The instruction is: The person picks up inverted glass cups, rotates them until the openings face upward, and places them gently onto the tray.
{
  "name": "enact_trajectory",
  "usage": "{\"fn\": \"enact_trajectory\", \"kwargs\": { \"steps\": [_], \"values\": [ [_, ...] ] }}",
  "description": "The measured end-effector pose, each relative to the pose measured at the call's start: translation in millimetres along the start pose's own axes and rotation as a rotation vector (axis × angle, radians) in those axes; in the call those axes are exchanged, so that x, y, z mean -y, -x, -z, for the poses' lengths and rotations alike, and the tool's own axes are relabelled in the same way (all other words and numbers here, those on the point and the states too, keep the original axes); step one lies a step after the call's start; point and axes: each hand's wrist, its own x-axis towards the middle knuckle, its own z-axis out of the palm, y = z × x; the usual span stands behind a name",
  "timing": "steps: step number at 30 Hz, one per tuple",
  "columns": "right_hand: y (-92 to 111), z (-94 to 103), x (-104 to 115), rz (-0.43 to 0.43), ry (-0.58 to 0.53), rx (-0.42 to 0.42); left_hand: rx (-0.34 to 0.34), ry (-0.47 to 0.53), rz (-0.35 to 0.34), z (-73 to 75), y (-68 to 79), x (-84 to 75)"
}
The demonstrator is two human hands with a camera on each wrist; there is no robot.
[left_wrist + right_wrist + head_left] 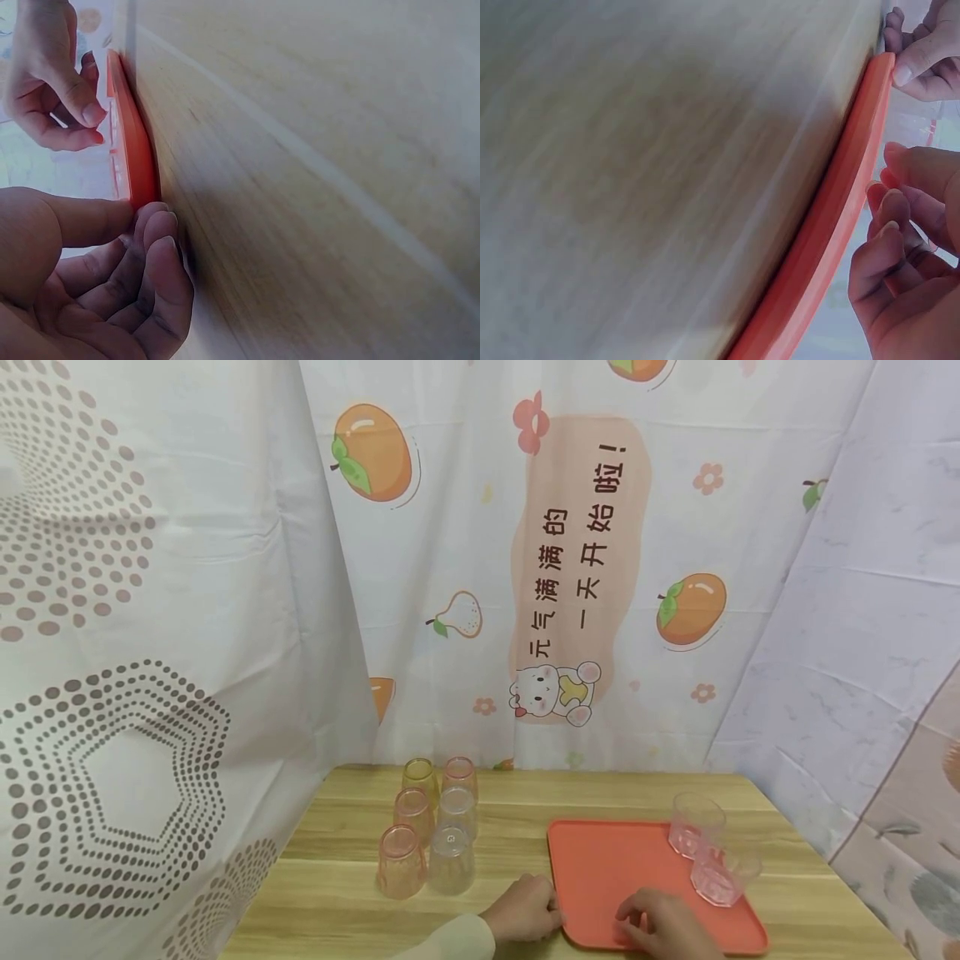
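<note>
A red-orange tray (607,868) lies flat on the wooden table. My left hand (522,910) is at its near left corner; in the left wrist view, the thumb and fingers of the left hand (112,277) pinch the tray's rim (133,154). Above the tray's near edge is my right hand (663,922), its fingers loosely bent and nothing between them. The right wrist view shows the right hand (915,247) close beside the rim (840,202); whether a fingertip touches it, I cannot tell. Two clear faceted cups, one farther back (696,827) and one nearer (723,872), stand at the tray's right side.
On the left of the table (337,877), several see-through tumblers form two columns, among them a yellow one (421,779), a pink one (401,860) and a clear one (452,860). Printed curtains (450,527) surround the table at the back and sides.
</note>
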Motion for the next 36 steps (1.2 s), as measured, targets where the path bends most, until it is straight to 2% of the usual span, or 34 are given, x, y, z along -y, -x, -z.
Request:
{"fn": "enact_trajectory", "kwargs": {
  "steps": [7, 17, 22, 29, 36],
  "values": [
    [-5.8, -6.9, 7.5, -0.075, -0.082, 0.083, -0.001, -0.006, 0.003, 1.1, -0.3, -0.3],
    [-11.3, -20.8, 15.7, -0.055, -0.195, 0.151, 0.002, -0.025, 0.011, 0.5, -1.2, -0.9],
    [-14.0, -22.2, 19.7, 0.017, -0.176, 0.151, 0.005, -0.032, 0.018, 1.7, -1.1, -2.1],
    [-19.6, -28.7, 25.7, 0.119, -0.091, 0.11, 0.017, -0.049, 0.006, 3.1, -2.4, -1.6],
    [-23.4, -36.2, 26.4, 0.072, -0.121, 0.136, 0.015, -0.091, -0.024, 4.1, -1.4, -1.7]
  ]
}}
